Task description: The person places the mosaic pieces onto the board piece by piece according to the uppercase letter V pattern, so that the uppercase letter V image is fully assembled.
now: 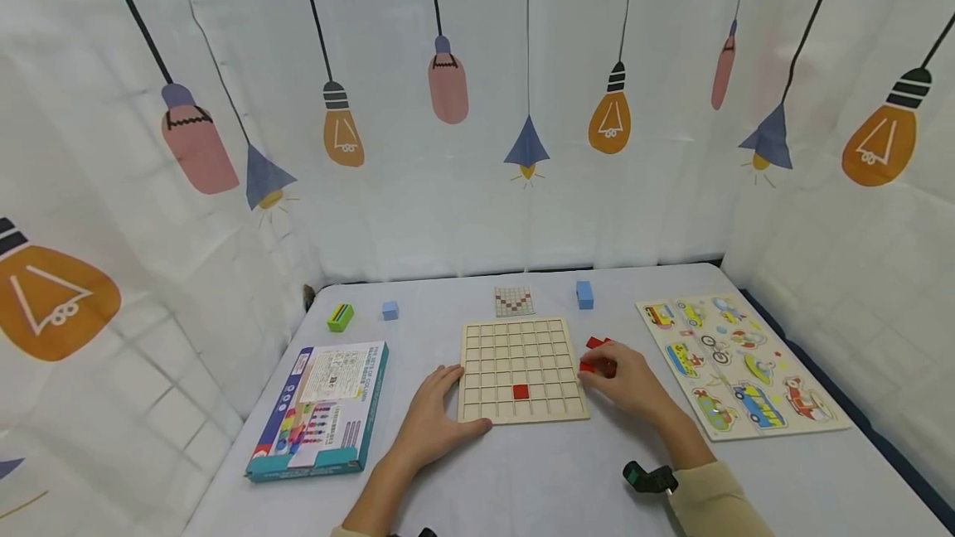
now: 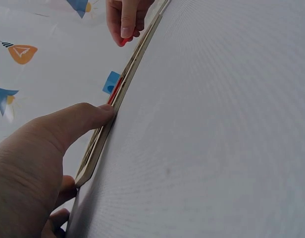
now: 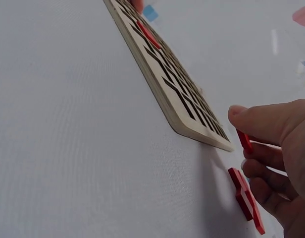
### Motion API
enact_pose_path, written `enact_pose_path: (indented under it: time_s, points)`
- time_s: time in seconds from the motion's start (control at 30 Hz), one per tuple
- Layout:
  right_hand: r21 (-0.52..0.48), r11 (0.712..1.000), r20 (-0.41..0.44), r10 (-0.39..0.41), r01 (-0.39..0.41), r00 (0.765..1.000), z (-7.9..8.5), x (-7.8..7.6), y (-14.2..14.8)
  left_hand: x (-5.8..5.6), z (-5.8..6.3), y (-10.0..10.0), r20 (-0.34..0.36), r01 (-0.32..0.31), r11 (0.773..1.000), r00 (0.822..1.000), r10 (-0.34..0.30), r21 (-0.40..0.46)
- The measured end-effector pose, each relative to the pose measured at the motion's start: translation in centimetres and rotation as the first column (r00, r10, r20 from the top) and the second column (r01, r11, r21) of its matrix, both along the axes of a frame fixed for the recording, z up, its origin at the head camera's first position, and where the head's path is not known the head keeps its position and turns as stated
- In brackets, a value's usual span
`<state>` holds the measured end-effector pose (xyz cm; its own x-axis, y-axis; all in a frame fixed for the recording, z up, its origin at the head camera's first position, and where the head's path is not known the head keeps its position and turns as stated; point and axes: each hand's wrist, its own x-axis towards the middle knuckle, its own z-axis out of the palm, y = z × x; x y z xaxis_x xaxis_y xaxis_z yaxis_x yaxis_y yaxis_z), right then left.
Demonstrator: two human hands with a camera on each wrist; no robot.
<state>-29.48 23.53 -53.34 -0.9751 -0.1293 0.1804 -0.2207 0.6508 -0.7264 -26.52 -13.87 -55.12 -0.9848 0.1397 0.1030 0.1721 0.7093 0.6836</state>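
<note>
A wooden grid board (image 1: 476, 413) lies on the table with one red square tile (image 1: 521, 391) set in a cell toward its near side. My left hand (image 1: 433, 417) rests at the board's near left corner, its fingers extended along the left side and the thumb touching the near edge. Just off the board's right side, my right hand (image 1: 625, 379) pinches a small red tile (image 3: 244, 141) between thumb and fingers. Under that hand lie several loose red tiles (image 3: 244, 196), partly covered by it in the head view.
Beyond the board lies a small pattern card (image 1: 514, 301). Blue blocks (image 1: 584, 295) and a green striped block (image 1: 340, 318) stand farther back. A boxed set (image 1: 321, 413) is at left, a picture puzzle board (image 1: 739, 363) at right. A printed curtain (image 1: 477, 222) hangs behind.
</note>
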Motion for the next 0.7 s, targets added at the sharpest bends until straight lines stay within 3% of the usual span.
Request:
enact_pose_path:
  time_s: [0.7]
  points:
    - [0.033, 0.996, -0.005, 0.080, -0.080, 0.997, 0.6, -0.6, -3.4, 0.1, 0.1, 0.0, -0.007, 0.012, 1.000, 1.000, -0.012, 0.018]
